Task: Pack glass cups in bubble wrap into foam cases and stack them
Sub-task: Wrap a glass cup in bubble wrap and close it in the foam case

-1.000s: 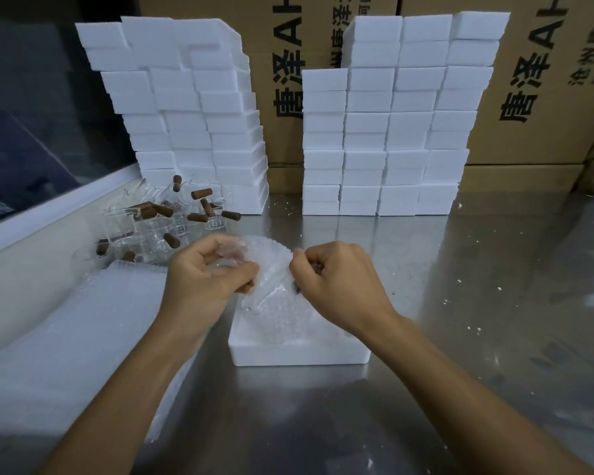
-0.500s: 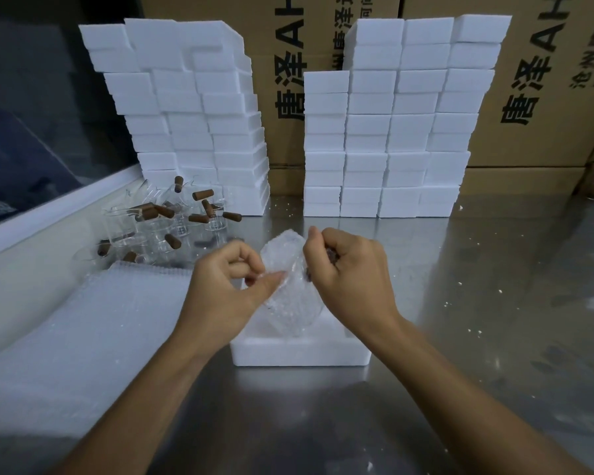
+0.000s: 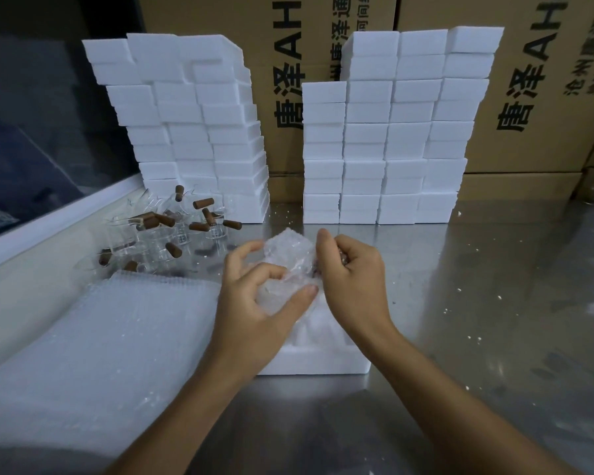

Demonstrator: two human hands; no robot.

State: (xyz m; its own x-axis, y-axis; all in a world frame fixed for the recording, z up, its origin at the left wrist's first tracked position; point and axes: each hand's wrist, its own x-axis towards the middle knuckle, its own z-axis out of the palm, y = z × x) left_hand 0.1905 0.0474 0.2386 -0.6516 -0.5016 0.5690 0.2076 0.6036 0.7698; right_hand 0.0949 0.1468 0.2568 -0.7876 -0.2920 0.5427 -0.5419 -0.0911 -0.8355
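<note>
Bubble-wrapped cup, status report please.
Left hand and right hand both grip the wrapped cup. Held above the open foam case. Nothing blocking the case.

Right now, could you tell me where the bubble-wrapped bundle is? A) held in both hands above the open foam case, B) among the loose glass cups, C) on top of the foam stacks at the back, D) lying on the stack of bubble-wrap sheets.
A: the left hand and right hand both grip the bundle just above the open foam case on the table.
</note>
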